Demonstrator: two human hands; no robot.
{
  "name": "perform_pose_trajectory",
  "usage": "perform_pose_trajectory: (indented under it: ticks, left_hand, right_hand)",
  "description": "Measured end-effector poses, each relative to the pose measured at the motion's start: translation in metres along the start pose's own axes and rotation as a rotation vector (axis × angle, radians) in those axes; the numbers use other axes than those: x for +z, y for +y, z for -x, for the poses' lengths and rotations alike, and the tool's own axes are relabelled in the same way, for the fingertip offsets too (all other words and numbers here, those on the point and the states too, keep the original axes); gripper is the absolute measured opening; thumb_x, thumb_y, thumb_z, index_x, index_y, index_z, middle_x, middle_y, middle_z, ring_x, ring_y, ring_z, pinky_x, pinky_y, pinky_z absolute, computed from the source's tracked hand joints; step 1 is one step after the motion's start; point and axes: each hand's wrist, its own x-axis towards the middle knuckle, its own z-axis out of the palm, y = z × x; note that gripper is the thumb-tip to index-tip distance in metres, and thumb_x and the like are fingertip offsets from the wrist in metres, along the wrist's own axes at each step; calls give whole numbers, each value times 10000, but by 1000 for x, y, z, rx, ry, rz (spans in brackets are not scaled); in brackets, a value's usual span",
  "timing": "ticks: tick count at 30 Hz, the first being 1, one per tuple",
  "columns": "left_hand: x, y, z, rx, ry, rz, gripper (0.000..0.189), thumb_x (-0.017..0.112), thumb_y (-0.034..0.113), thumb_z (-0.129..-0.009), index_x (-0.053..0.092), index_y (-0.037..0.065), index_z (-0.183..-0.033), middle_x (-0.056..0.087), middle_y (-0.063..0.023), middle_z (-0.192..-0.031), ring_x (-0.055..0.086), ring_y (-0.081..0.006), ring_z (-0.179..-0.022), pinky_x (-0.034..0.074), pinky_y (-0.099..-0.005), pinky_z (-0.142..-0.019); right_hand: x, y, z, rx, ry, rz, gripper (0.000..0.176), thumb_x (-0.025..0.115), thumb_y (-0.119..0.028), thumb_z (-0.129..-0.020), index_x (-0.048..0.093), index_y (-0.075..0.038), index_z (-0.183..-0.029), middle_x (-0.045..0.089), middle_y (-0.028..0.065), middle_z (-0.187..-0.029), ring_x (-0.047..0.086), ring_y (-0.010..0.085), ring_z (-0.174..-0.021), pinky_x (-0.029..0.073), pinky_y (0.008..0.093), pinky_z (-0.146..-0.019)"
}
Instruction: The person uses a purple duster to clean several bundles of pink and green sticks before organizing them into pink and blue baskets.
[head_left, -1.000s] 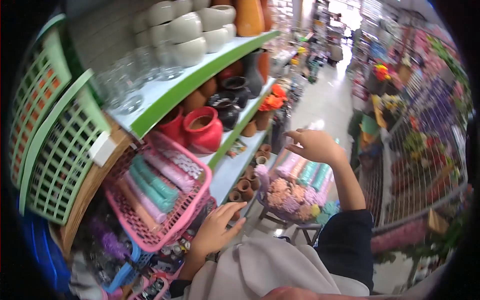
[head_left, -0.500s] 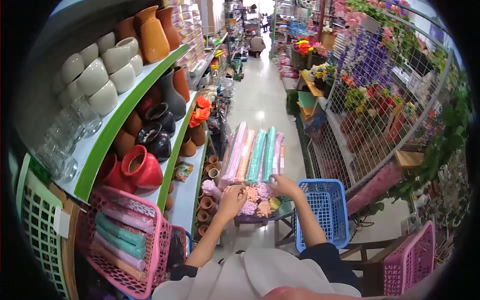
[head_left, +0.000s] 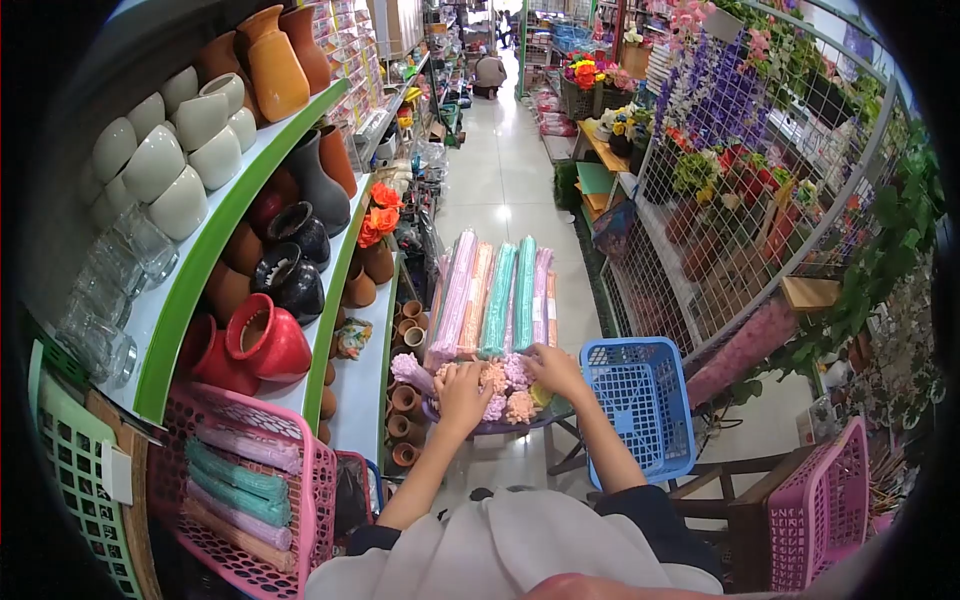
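obs: bundle of wrapped rolls (head_left: 497, 295) lies lengthwise, straight ahead of the person, far ends pointing down the aisle. the ruffled roll ends (head_left: 510, 395) face the person.

left hand (head_left: 462, 385): palm down on the near-left ends, fingers bent over them, touching. right hand (head_left: 553, 368): palm down on the near-right ends, fingers a little spread, touching. hands sit side by side with a few ends showing between them. whether either hand pinches a single roll: cannot tell.

count, top layer of rolls: 2 pink, 2 teal, 2 orange = 6 visible; lower layers hidden.

surroundings: 1 blue basket (head_left: 640, 400) just right of the bundle, beside the right forearm. 2 red vases (head_left: 262, 342) on the shelf at left. 1 pink basket (head_left: 315, 478) under them holds more rolls. clay pots (head_left: 405, 400) are just left of the bundle; number unclear.
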Motion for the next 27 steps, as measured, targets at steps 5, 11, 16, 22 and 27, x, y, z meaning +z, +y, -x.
perform_pose_trajectory:
  ticks: [5, 11, 16, 22, 27]
  left_hand:
    - [4, 0, 0, -14, 20, -4, 287, 618, 240, -757, 583, 131, -1020, 589, -51, -974, 489, -250, -1001, 303, -418, -876]
    - [1, 2, 3, -11, 38, 23, 268, 622, 240, -754, 591, 127, -995, 594, -49, -969, 506, -243, -977, 296, -413, -881]
    - [2, -5, 6, 4, 25, 51, 294, 610, 235, -761, 585, 116, -1029, 593, -62, -986, 496, -249, -1001, 290, -423, -896]
    - [-13, -1, 7, -23, 76, 128, 351, 578, 262, -804, 549, 78, -1102, 573, -88, -1044, 481, -260, -1043, 302, -426, -938]
    - [-22, -14, 2, -311, -111, 1215, 469, 405, 431, -929, 451, 58, -1210, 539, -55, -1107, 511, -138, -1028, 378, -332, -895]
  right_hand:
    - [14, -4, -26, 271, 196, -17, 491, 574, -471, -776, 596, -21, -972, 646, 175, -844, 622, 349, -796, 467, 429, -696]
    - [11, -13, -47, 354, 68, 140, 578, 608, -530, -686, 644, 19, -866, 637, 227, -838, 628, 363, -798, 489, 428, -686]
    - [-6, -7, -48, 273, 63, 31, 576, 612, -508, -683, 652, 45, -840, 642, 220, -793, 637, 343, -752, 490, 400, -650]
    - [-31, -10, -16, 83, -7, -726, 427, 574, -360, -821, 629, 62, -852, 608, 57, -725, 532, 114, -666, 407, 271, -608]
    - [-24, -50, 39, -137, -158, -936, 301, 588, -190, -856, 577, 59, -1026, 596, 12, -800, 506, 68, -681, 398, 223, -603]
